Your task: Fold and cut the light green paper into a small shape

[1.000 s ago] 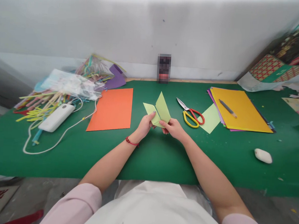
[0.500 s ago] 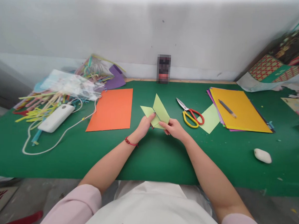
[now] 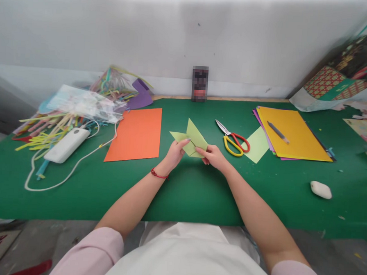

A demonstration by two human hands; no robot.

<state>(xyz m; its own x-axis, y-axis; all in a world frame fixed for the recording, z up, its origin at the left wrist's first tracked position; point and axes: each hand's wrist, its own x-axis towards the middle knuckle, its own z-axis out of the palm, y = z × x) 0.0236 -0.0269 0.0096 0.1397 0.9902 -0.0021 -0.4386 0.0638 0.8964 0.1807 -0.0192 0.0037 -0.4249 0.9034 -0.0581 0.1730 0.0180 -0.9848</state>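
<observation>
A folded light green paper (image 3: 190, 140) with pointed flaps is held over the middle of the green table (image 3: 199, 187). My left hand (image 3: 174, 152) pinches its left side, thumb on top. My right hand (image 3: 213, 156) grips its lower right corner with closed fingers. A red cord sits on my left wrist. Scissors (image 3: 234, 140) with one red and one yellow handle lie just right of my right hand.
An orange sheet (image 3: 136, 134) lies to the left. Farther left lie a white power bank (image 3: 66, 144) with its cable and a heap of coloured strips (image 3: 48, 130). A yellow paper stack (image 3: 290, 133) with a pencil (image 3: 278, 132), a green scrap (image 3: 258, 144) and a white eraser (image 3: 321, 189) are right.
The green paper's flaps have tilted lower and leftward, and both hands have drawn it slightly down toward the table.
</observation>
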